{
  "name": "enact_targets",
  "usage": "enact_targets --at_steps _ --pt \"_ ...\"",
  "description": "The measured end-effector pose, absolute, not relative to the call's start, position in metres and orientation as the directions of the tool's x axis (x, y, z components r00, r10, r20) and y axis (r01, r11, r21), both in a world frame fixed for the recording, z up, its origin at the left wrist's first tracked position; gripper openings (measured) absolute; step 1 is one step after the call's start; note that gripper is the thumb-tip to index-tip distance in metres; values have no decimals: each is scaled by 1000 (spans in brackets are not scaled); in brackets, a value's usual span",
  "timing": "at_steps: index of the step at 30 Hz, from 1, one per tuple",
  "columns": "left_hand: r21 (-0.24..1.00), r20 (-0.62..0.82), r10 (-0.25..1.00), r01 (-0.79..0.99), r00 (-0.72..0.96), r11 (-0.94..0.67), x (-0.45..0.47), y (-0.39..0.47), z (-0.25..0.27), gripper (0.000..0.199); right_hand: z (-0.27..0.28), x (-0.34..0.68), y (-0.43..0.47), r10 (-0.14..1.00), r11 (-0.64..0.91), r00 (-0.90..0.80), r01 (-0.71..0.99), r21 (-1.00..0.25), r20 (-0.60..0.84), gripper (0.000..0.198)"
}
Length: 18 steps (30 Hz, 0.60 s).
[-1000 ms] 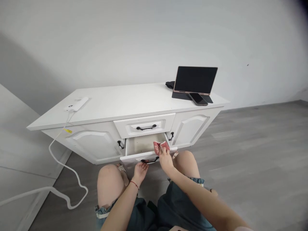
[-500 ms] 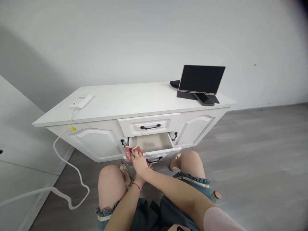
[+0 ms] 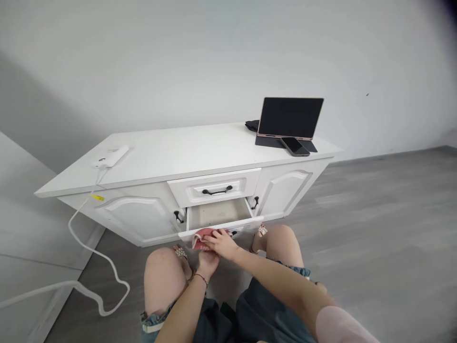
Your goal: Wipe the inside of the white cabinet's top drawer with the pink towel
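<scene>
A red cloth [image 3: 200,238] with a pale edge lies folded against the front panel of the pulled-out lower drawer [image 3: 250,222]. My right hand [image 3: 224,244] is closed on the cloth from above, fingers pointing left. Just below it, my left hand [image 3: 208,261] sits close under the cloth, palm partly turned up. Its fingertips are hidden by the cloth and the right hand, so I cannot tell what they grip. Inside the drawer, small dark specks show on the pale bottom. The drawer's black handle [image 3: 233,233] is mostly covered by my right hand.
The white cabinet [image 3: 178,147] stands against the wall, its upper drawer [image 3: 217,188] closed. On top are a propped tablet [image 3: 291,117], a phone [image 3: 294,146], a black item [image 3: 252,126] and a white power strip [image 3: 112,156]. A white cable [image 3: 96,255] hangs at left. My knees flank the drawer.
Both hands and the cloth have shifted from the drawer's front left corner to the right and down its outer face. My left hand now shows more below the cloth. The view has shifted slightly.
</scene>
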<state>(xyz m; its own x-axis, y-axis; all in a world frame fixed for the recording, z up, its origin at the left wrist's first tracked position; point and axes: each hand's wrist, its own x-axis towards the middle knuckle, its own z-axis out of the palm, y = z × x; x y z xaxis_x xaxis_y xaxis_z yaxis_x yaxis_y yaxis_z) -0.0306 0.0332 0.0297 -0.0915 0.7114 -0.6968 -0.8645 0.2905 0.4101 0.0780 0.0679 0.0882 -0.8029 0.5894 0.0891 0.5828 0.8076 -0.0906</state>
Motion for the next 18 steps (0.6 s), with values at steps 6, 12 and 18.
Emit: enact_targets --at_steps 6,12,18 --pt "301 -713 700 -885 38 355 -33 38 31 36 72 146 69 719 695 -691 713 -91 78 41" --pt "299 -699 712 -876 70 379 -35 40 26 36 36 161 60 980 162 -99 903 -397 174 40" --pt "318 -716 695 -858 62 404 -34 42 26 34 15 148 71 914 -167 401 524 -835 69 41"
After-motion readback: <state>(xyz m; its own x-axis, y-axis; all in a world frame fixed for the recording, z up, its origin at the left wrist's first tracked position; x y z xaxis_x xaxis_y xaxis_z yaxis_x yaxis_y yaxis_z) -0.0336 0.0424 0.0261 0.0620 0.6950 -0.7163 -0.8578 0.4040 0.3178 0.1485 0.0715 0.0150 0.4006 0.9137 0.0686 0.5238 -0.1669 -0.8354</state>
